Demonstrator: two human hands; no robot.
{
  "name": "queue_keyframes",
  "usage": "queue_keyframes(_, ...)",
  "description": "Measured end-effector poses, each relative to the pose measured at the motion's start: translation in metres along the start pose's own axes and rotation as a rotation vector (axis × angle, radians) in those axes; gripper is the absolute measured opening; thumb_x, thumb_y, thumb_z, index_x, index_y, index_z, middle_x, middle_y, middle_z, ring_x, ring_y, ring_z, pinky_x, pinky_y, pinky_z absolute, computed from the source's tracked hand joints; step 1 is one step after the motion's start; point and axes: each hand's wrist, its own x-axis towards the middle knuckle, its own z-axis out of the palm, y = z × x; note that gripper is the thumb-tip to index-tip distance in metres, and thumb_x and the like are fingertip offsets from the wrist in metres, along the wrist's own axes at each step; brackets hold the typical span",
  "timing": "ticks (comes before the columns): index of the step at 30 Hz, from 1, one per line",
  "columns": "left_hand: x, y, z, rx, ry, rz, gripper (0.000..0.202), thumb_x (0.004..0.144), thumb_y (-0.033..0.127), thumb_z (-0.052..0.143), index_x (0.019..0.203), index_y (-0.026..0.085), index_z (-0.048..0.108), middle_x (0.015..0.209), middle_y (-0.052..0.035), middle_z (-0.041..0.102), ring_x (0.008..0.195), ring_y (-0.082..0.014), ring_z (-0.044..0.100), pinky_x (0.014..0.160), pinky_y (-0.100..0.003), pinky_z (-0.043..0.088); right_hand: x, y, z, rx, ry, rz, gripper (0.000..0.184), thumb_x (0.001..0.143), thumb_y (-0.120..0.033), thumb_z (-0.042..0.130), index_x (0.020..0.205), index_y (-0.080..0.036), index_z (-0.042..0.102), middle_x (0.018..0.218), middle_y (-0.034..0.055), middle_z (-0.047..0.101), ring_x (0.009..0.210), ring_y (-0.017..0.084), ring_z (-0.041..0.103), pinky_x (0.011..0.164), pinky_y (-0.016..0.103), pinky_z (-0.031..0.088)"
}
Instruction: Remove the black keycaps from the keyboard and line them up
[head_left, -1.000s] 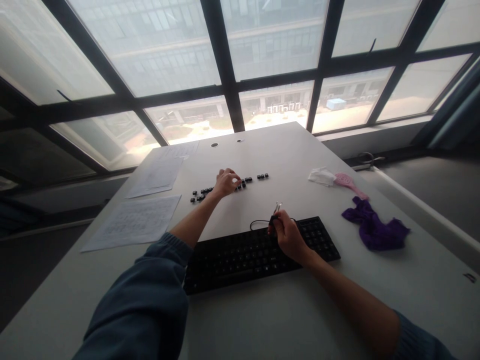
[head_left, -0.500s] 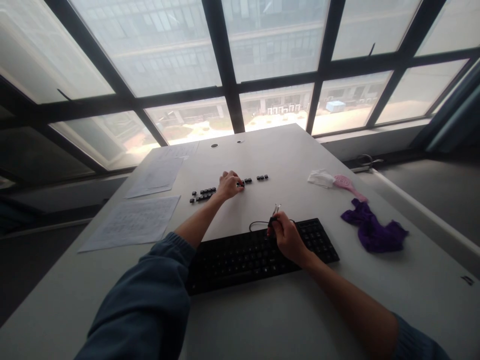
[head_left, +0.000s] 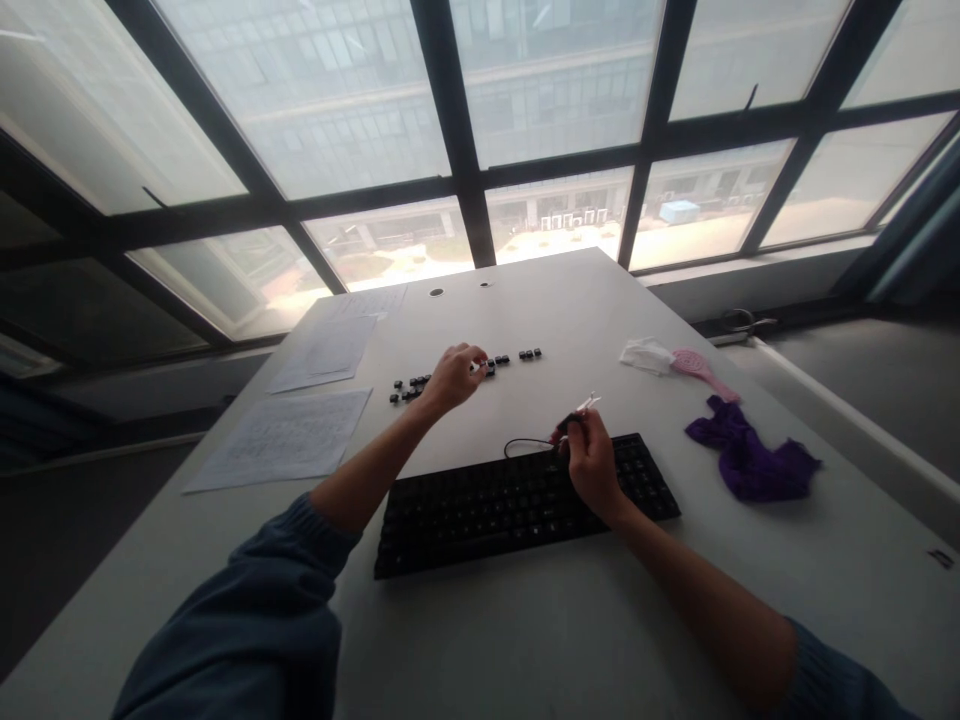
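My left hand (head_left: 452, 380) is over the rows of loose black keycaps (head_left: 502, 360), beyond the keyboard. Its thumb and forefinger are pinched together beside a keycap; whatever is between them is too small to make out. Part of the rows is hidden behind this hand, and more keycaps show to its left. My right hand (head_left: 592, 465) is closed around the dark handle of a keycap puller (head_left: 581, 410), whose thin metal prongs point up and to the right. Below that hand lies the black keyboard (head_left: 480, 515), with its cable curling from the back edge.
Sheets of paper (head_left: 285, 435) lie on the left of the white table (head_left: 480, 640). On the right are a white tissue-like item (head_left: 646, 355), a pink hairbrush (head_left: 697, 367) and a purple cloth (head_left: 765, 465). Large windows stand behind the table.
My right hand has shifted slightly right, and the keycap puller has tilted over to the right, its prongs swinging away from the keycaps. My left hand stays at the keycaps, with little change.
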Motion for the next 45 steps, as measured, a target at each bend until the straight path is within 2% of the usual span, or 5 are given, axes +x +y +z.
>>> queue_keyframes(5, -0.074, 0.082, 0.011, -0.212, -0.273, 0.085, 0.018, 0.091, 0.033, 0.059, 0.096, 0.020, 0.069, 0.090, -0.0048, 0.067, 0.078, -0.0175, 0.061, 0.076, -0.029, 0.048, 0.008, -0.005, -0.008, 0.003, 0.167, -0.005, 0.017, 0.100, -0.038, 0.045, 0.092, -0.023, 0.047, 0.074, -0.0001, 0.063, 0.055, 0.014, 0.054, 0.054, 0.026, 0.048)
queue_keyframes(11, -0.123, 0.126, 0.055, -0.252, -0.210, 0.050, 0.022, 0.084, 0.034, 0.071, 0.102, 0.022, 0.072, 0.099, -0.0065, 0.066, 0.094, -0.0215, 0.062, 0.087, -0.032, 0.048, 0.010, 0.001, -0.026, -0.001, 0.204, 0.007, 0.021, 0.098, -0.043, 0.045, 0.094, -0.022, 0.046, 0.074, 0.0002, 0.064, 0.057, 0.014, 0.058, 0.051, 0.025, 0.047)
queue_keyframes(19, -0.113, 0.124, 0.062, -0.278, -0.215, 0.023, 0.010, 0.082, 0.028, 0.073, 0.088, 0.020, 0.075, 0.088, -0.0046, 0.066, 0.082, -0.0191, 0.063, 0.080, -0.030, 0.049, 0.006, 0.008, -0.029, -0.013, 0.147, 0.011, 0.026, 0.098, -0.048, 0.046, 0.095, -0.022, 0.049, 0.073, 0.0009, 0.064, 0.055, 0.015, 0.058, 0.051, 0.027, 0.047)
queue_keyframes(36, -0.127, 0.125, 0.067, -0.340, 0.091, 0.033, 0.011, 0.093, 0.026, 0.061, 0.097, 0.019, 0.069, 0.092, -0.0057, 0.064, 0.090, -0.0193, 0.060, 0.084, -0.032, 0.050, 0.009, 0.012, -0.028, 0.012, 0.118, 0.038, 0.024, 0.097, -0.045, 0.045, 0.093, -0.022, 0.048, 0.073, 0.0008, 0.064, 0.056, 0.016, 0.059, 0.052, 0.028, 0.048)
queue_keyframes(45, -0.021, 0.048, 0.016, -0.154, 0.129, -0.128, 0.016, 0.085, 0.028, 0.069, 0.093, 0.016, 0.076, 0.085, -0.0042, 0.070, 0.070, -0.0144, 0.061, 0.074, -0.028, 0.051, 0.009, 0.012, -0.026, 0.021, 0.100, 0.060, 0.019, 0.097, -0.041, 0.046, 0.092, -0.022, 0.049, 0.072, 0.0007, 0.064, 0.059, 0.017, 0.060, 0.055, 0.028, 0.049)
